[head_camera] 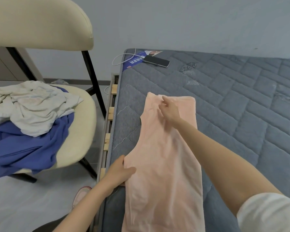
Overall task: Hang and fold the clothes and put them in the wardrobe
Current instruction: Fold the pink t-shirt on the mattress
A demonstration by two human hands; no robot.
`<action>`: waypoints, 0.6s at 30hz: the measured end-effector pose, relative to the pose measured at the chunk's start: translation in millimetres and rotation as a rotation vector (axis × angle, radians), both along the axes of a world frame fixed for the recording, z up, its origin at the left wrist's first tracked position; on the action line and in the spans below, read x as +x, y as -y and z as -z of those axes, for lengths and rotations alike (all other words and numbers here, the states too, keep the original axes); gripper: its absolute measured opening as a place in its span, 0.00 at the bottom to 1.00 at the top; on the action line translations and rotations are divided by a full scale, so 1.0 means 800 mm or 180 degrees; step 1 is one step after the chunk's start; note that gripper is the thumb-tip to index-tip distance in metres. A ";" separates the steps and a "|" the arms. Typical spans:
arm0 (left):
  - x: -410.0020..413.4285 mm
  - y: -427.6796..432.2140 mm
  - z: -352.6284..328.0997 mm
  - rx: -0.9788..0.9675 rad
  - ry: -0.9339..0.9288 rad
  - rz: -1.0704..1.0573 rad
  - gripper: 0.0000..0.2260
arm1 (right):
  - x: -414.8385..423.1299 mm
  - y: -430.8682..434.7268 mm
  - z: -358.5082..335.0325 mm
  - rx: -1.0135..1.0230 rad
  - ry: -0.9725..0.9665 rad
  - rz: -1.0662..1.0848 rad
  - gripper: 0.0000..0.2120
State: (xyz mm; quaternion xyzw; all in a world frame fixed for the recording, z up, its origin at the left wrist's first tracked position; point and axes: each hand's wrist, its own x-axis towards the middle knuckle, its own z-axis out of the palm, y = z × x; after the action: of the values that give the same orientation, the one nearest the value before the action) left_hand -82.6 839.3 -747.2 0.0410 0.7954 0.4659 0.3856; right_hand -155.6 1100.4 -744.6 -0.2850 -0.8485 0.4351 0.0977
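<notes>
A pale pink sleeveless top (164,164) lies lengthwise on the grey quilted mattress (241,106), folded along its length. My left hand (120,172) grips its left edge below the armhole, thumb on top and fingers tucked under the cloth. My right hand (169,109) rests near the shoulder end, its fingers curled and pinching the fabric there. On the cream chair (84,131) to the left lies a heap of clothes: a white garment (32,106) on top of a blue one (28,148).
A dark phone (156,61) with a white cable (122,58) lies at the mattress's far corner, by a blue label. Wooden bed slats (110,118) show between chair and mattress. A pink slipper (81,194) is on the grey floor. A pale wall stands behind.
</notes>
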 end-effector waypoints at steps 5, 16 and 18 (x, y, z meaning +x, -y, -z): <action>0.006 -0.006 0.003 -0.0148 0.0191 -0.0282 0.19 | 0.054 0.010 0.011 0.1556 0.0671 -0.0900 0.24; 0.062 0.015 0.006 -0.0440 0.0285 -0.0228 0.22 | 0.232 0.073 0.050 0.2102 0.1130 -0.1790 0.31; 0.079 0.023 0.005 -0.0411 0.0327 -0.0125 0.17 | 0.257 0.081 0.050 0.2150 0.1122 -0.1868 0.33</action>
State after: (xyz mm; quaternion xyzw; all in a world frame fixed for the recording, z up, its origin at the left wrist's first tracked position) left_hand -19.2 820.9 -751.2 -0.0235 0.8036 0.4226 0.4185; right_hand 50.3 1035.7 -784.4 -0.0552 -0.9906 0.0893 -0.0874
